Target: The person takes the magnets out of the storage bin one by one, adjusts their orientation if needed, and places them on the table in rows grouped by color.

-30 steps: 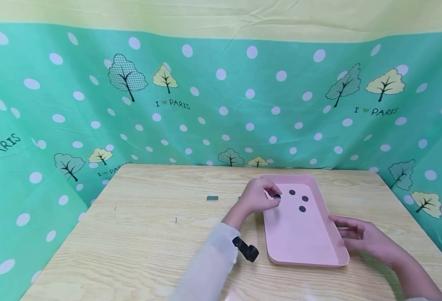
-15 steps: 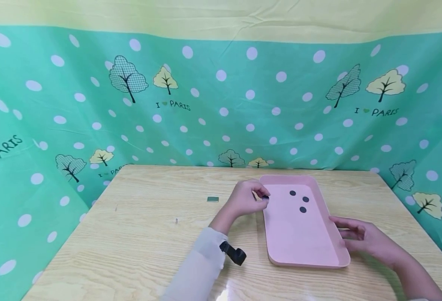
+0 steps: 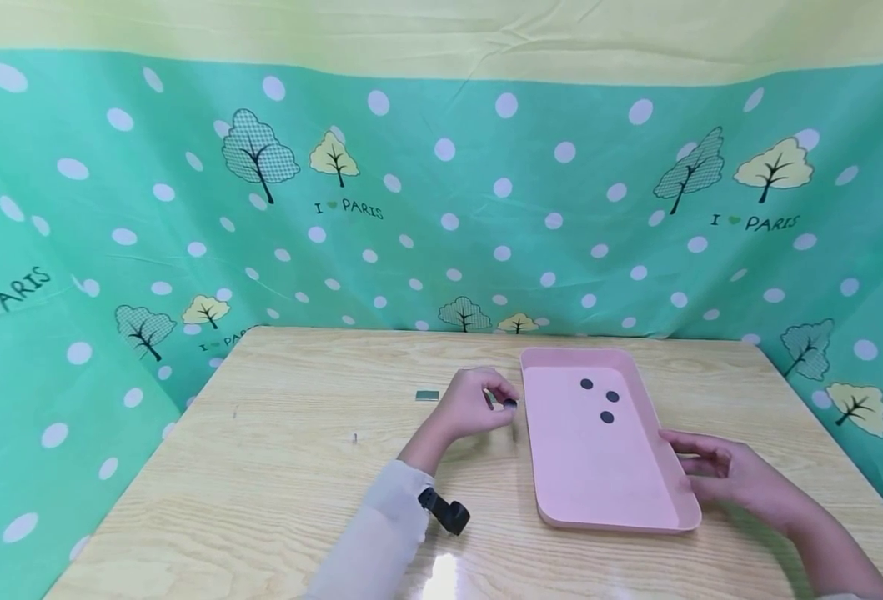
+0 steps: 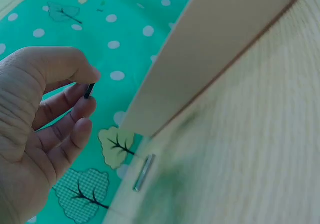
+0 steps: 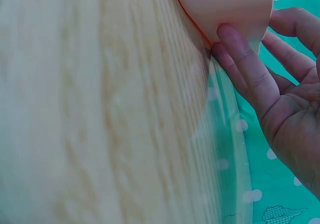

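My left hand (image 3: 474,406) pinches a small black disc (image 3: 510,403) between thumb and fingertips, just left of the pink tray (image 3: 599,483) and above the table. The left wrist view shows the disc (image 4: 89,90) edge-on, with the other fingers loosely bent. Inside the tray lie three more black discs, among them a front disc (image 3: 607,417). My right hand (image 3: 734,475) touches the outside of the tray's right wall. In the right wrist view, its mostly straight fingers and thumb lie against the tray's wall (image 5: 230,4).
A dark green rectangular piece (image 3: 427,396) lies flat on the wooden table (image 3: 261,500), left of my left hand. Farther left is a tiny dark object (image 3: 354,437), too small to identify. A green polka-dot curtain (image 3: 411,167) hangs behind the table.
My left hand has moved left with the black disc, from over the tray to beyond its left wall. The right hand and tray have stayed in place.
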The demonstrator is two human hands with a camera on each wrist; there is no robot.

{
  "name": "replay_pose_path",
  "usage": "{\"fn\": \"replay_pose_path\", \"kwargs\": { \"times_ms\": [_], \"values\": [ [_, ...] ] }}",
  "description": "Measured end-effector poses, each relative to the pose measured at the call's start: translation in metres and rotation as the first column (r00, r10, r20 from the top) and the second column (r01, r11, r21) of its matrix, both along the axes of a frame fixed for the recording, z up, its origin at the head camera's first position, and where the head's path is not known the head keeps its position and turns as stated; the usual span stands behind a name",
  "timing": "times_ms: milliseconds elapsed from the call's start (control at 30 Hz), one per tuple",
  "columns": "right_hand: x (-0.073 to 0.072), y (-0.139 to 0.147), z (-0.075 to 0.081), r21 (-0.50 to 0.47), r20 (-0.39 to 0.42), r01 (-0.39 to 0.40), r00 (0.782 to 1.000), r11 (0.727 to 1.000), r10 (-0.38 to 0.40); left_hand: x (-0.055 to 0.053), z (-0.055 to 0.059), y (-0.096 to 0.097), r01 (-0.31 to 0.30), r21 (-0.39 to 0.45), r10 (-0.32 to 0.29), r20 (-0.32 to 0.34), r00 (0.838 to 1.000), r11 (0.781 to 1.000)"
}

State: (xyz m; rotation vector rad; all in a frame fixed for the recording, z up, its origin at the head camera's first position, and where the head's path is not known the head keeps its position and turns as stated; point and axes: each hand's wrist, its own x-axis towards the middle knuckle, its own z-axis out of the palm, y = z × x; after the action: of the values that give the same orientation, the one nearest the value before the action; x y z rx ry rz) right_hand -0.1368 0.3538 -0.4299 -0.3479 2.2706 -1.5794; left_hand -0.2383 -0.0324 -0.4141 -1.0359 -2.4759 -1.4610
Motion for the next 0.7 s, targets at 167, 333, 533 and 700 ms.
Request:
{"fn": "replay_pose_path", "kwargs": {
  "times_ms": [167,333,533,700],
  "values": [
    [0.000,0.000,0.000,-0.008,-0.001,-0.007,1.000,1.000,0.007,0.003,-0.007,-0.006,-0.005,-0.014,0.005,0.059,0.998,1.000],
    [0.000,-0.001,-0.001,0.016,0.011,0.014,1.000,1.000,-0.014,0.004,-0.016,-0.008,-0.002,-0.044,0.007,0.112,0.994,0.999],
    [0.001,-0.001,0.000,0.003,0.001,0.003,1.000,1.000,-0.003,0.005,-0.023,-0.006,0.006,-0.100,0.013,0.188,0.982,0.995],
    [0.001,0.001,-0.001,-0.013,0.004,-0.002,1.000,1.000,0.002,0.003,-0.028,-0.005,0.000,-0.161,0.030,0.184,0.982,0.987]
  ]
}}
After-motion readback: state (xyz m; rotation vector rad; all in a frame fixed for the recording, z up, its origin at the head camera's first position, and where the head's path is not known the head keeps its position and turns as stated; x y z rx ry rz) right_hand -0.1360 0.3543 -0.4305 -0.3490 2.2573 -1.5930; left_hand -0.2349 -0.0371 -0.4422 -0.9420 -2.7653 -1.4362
